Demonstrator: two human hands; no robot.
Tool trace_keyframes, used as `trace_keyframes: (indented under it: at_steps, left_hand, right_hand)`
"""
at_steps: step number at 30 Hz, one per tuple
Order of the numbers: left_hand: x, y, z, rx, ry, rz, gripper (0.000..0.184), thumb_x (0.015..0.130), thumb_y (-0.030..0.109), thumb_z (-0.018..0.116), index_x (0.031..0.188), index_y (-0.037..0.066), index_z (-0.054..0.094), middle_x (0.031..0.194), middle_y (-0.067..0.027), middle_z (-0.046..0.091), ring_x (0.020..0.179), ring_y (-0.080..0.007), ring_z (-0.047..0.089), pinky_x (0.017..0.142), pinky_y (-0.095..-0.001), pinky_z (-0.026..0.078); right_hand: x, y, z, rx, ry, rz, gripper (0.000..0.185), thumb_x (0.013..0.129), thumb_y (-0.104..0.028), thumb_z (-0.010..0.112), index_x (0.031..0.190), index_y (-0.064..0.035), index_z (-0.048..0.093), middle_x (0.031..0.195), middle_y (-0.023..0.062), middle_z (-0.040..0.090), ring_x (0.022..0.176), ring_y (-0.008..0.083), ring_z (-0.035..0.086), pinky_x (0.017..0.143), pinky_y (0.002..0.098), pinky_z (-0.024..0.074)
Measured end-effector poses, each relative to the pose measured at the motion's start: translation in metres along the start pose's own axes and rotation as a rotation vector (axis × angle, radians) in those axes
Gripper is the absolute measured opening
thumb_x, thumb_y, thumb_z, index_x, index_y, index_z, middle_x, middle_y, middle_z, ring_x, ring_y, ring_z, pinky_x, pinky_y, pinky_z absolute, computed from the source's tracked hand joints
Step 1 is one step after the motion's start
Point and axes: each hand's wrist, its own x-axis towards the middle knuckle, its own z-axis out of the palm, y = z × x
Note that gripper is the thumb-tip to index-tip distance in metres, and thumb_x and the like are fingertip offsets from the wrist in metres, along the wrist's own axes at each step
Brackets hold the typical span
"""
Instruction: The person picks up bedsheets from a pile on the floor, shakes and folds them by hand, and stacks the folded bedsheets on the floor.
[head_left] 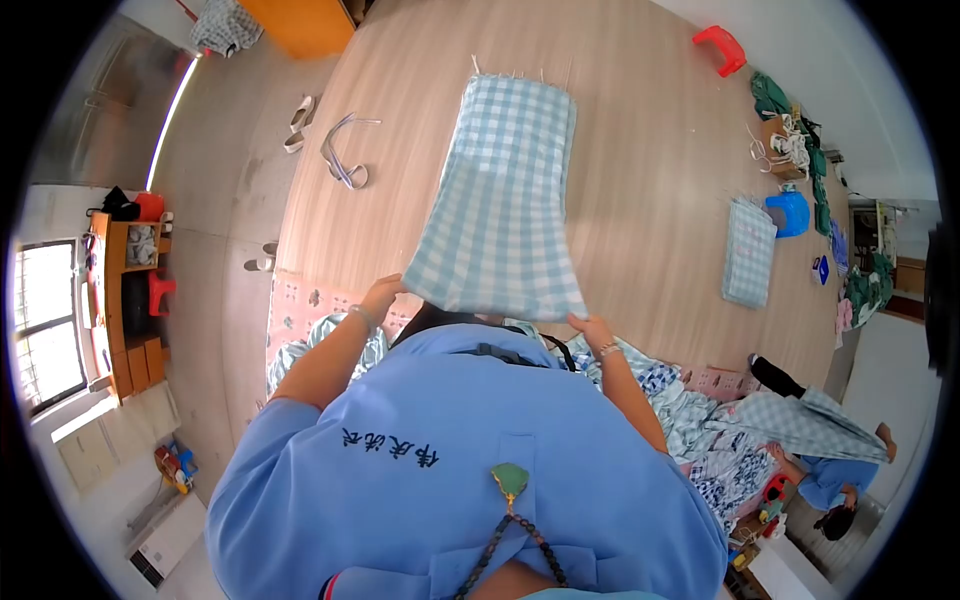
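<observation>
Left hand [383,297] and right hand [593,331] set wide apart, each pinching a near corner | blue-and-white gingham cloth [500,200]: near edge between them, far end on wood-grain surface [650,190] | step: apparently straightening or folding | next: seems to need even tension

The pale wood-grain surface [650,180] bears a long blue-and-white checked fabric cloth [505,175], its near left corner in the left hand [384,294], its near right in the right hand [594,331]. Left of it lies what seems a thin, looped grey strap [338,163]. Right, a folded, rectangular checked fabric piece [748,252] lies just beside a blue plastic stool [791,214]; a red plastic stool [721,50] sits far right. Crumpled blue-and-white patterned fabric [690,420] lies near right.
</observation>
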Motion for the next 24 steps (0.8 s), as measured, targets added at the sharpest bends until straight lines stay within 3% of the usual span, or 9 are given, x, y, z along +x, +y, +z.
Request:
trace_keyframes:
  at_steps: [2,5,8,12,17,18,20,22,24]
  left_hand:
    - [-0.006,0.004,0.011,-0.062,0.206,-0.12,0.049,0.071,0.025,0.055,0.116,0.009,0.044,0.12,-0.0079,0.042,0.116,-0.0205,0.028,0.092,-0.0387,0.021]
    - [0.039,0.032,0.029,-0.149,0.378,-0.103,0.045,0.071,0.026,0.056,0.111,0.009,0.047,0.116,-0.0066,0.044,0.114,-0.0213,0.03,0.088,-0.0403,0.025]
    - [0.069,0.025,0.004,-0.119,0.452,-0.192,0.043,0.071,0.029,0.057,0.109,0.01,0.048,0.113,-0.0047,0.045,0.113,-0.0211,0.032,0.086,-0.0415,0.028]
    - [0.129,0.139,-0.03,-0.093,0.38,-0.221,0.039,0.072,0.03,0.057,0.105,0.01,0.049,0.111,-0.0038,0.046,0.11,-0.0198,0.035,0.085,-0.0411,0.029]
    - [0.257,0.289,-0.071,-0.255,0.275,0.024,0.042,0.071,0.032,0.06,0.105,0.009,0.049,0.11,-0.0045,0.046,0.103,-0.019,0.04,0.086,-0.0411,0.029]
    - [0.276,0.32,-0.081,-0.263,0.248,0.099,0.048,0.072,0.034,0.06,0.111,0.008,0.046,0.115,-0.0065,0.044,0.107,-0.0211,0.039,0.089,-0.041,0.028]
    - [0.287,0.399,-0.071,-0.006,0.518,0.183,0.065,0.073,0.037,0.058,0.124,0.006,0.033,0.127,-0.0127,0.035,0.118,-0.0253,0.031,0.096,-0.0376,0.024]
    - [0.307,0.432,-0.082,0.316,0.516,0.329,0.076,0.074,0.04,0.056,0.131,0.006,0.019,0.133,-0.0171,0.024,0.124,-0.0265,0.022,0.098,-0.0354,0.022]
    - [0.324,0.43,-0.089,0.392,0.474,0.36,0.072,0.074,0.039,0.057,0.128,0.005,0.025,0.131,-0.0166,0.027,0.122,-0.0258,0.025,0.097,-0.0332,0.024]
  right_hand:
    - [0.01,0.028,0.014,-0.169,0.154,0.105,0.039,0.071,-0.033,0.064,0.095,-0.0023,0.06,0.084,0.0078,0.061,0.082,0.0179,0.054,0.073,0.025,0.0404]
    - [0.063,0.024,-0.024,-0.487,0.134,0.231,0.041,0.072,-0.034,0.063,0.096,-0.0014,0.058,0.083,0.0065,0.059,0.076,0.0167,0.053,0.069,0.0277,0.0426]
    - [0.053,-0.009,-0.015,-0.12,0.148,0.297,0.042,0.072,-0.035,0.063,0.097,-0.0023,0.056,0.082,0.0039,0.057,0.069,0.0152,0.052,0.06,0.0285,0.0439]
    - [0.138,-0.074,-0.043,0.118,0.253,0.232,0.038,0.073,-0.033,0.062,0.091,-0.0009,0.055,0.077,0.0047,0.056,0.062,0.0154,0.051,0.052,0.0272,0.0441]
    - [0.276,-0.216,-0.107,0.189,0.475,-0.011,0.028,0.075,-0.026,0.061,0.075,0.0013,0.055,0.065,0.0082,0.053,0.056,0.0169,0.051,0.047,0.0266,0.0438]
    - [0.296,-0.253,-0.115,0.304,0.522,0.019,0.026,0.075,-0.022,0.06,0.09,-0.0004,0.056,0.077,0.0075,0.056,0.07,0.0169,0.052,0.058,0.0281,0.0454]
    - [0.315,-0.342,-0.112,0.378,0.739,-0.067,0.029,0.078,-0.02,0.057,0.097,0.0016,0.055,0.078,0.0099,0.056,0.083,0.0203,0.051,0.066,0.034,0.0459]
    - [0.341,-0.372,-0.127,0.189,0.774,-0.146,0.027,0.076,-0.018,0.054,0.095,0.0016,0.056,0.084,0.0139,0.056,0.084,0.0248,0.052,0.068,0.0358,0.045]
    - [0.363,-0.369,-0.143,-0.336,0.815,-0.117,0.026,0.075,-0.017,0.051,0.092,0.0016,0.056,0.089,0.0178,0.055,0.084,0.0292,0.052,0.071,0.0376,0.0441]
